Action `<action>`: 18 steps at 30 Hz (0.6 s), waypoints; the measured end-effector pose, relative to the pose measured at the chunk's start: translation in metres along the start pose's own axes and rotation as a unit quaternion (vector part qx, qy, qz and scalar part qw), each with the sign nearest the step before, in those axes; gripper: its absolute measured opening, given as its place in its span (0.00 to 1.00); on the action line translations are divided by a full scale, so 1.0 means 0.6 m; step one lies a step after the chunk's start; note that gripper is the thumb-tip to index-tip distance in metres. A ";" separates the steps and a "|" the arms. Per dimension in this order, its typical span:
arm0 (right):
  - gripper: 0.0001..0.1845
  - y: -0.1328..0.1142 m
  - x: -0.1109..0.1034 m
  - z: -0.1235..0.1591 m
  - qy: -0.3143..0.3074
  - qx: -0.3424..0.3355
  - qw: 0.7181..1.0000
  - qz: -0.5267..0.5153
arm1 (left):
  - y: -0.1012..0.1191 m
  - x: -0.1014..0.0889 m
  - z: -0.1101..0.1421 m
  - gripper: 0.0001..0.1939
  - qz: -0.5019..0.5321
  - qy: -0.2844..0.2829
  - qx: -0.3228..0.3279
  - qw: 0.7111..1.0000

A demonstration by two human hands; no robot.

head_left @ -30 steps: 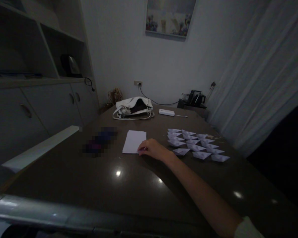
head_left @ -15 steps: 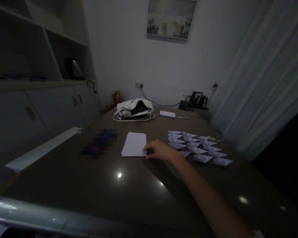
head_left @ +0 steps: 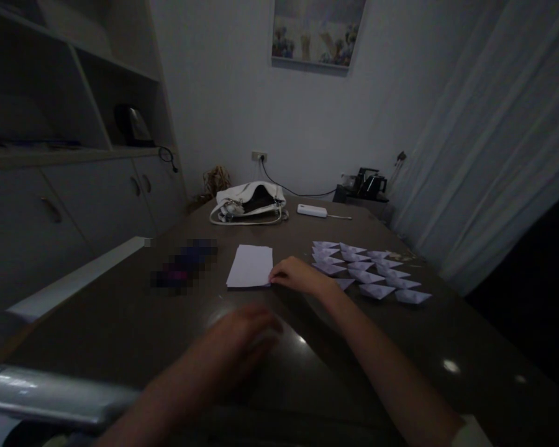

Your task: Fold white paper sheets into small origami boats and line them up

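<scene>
A stack of white paper (head_left: 250, 266) lies on the dark table, its sheets slightly out of line. My right hand (head_left: 294, 274) is at the near right corner of the stack, thumb and fingers closed on the paper's edge; how many sheets they pinch I cannot make out. My left hand (head_left: 249, 335) hangs over the table nearer to me, short of the stack, blurred by motion. Its thumb and fingers are apart with nothing between them. To the right of my right hand, several folded paper boats (head_left: 370, 276) stand in rows, one partly hidden by my wrist.
A pixelated dark object (head_left: 184, 264) lies left of the paper. Farther back on the table (head_left: 144, 329) are a white handbag (head_left: 251, 202) and a white device with a short cord (head_left: 312, 211). Cabinets (head_left: 88, 205) line the left; a curtain (head_left: 484, 124) hangs right.
My left hand has come into view from the lower left, reaching toward the paper. My right hand stays at the stack's corner, its fingers drawn closer together. The view has shifted slightly.
</scene>
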State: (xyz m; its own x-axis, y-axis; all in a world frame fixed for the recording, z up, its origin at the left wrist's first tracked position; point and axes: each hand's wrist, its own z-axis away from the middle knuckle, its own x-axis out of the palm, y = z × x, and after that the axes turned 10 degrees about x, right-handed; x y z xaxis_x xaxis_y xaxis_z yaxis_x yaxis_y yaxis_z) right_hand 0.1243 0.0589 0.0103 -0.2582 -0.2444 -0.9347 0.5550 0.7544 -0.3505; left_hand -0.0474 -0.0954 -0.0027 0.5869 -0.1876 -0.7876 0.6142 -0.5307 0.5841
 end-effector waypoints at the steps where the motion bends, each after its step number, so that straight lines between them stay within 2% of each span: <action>1: 0.10 -0.001 0.001 0.002 0.011 0.007 1.000 -0.003 | -0.016 -0.020 -0.021 0.15 -0.017 0.020 -0.006 1.000; 3: 0.10 -0.003 0.004 0.005 0.034 0.020 0.999 -0.014 | -0.052 -0.054 -0.066 0.18 -0.095 0.058 -0.017 0.994; 4: 0.11 -0.003 0.006 0.006 0.046 0.023 0.998 -0.022 | -0.070 -0.068 -0.086 0.18 -0.120 0.048 -0.018 0.991; 6: 0.11 -0.002 0.009 0.009 0.070 0.023 0.996 -0.042 | -0.102 -0.089 -0.116 0.16 -0.091 -0.038 -0.030 0.995; 7: 0.10 -0.002 0.011 0.009 0.084 0.022 0.995 -0.049 | -0.114 -0.095 -0.126 0.15 -0.081 -0.060 -0.028 0.995; 11: 0.06 -0.001 0.021 0.006 0.168 0.064 0.979 -0.094 | -0.135 -0.104 -0.139 0.12 -0.051 -0.077 -0.001 0.996; 13: 0.05 0.001 0.031 0.001 0.186 0.120 0.957 -0.186 | -0.134 -0.101 -0.138 0.13 -0.041 -0.071 0.014 0.997; 15: 0.08 0.003 0.044 -0.006 0.180 0.177 0.918 -0.305 | -0.131 -0.095 -0.137 0.15 -0.035 -0.060 0.022 0.997; 18: 0.11 0.009 0.060 -0.014 0.177 0.204 0.872 -0.409 | -0.129 -0.086 -0.136 0.19 -0.035 -0.033 0.018 0.999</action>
State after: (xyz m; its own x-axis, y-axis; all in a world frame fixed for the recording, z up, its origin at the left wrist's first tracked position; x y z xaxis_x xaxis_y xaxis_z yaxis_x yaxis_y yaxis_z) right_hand 0.1115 0.0594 -0.0245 -0.8877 -0.3399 -0.3106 0.2872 0.1186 -0.9505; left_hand -0.0821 0.0225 0.0089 0.5066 -0.2028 -0.8380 0.6318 -0.5740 0.5209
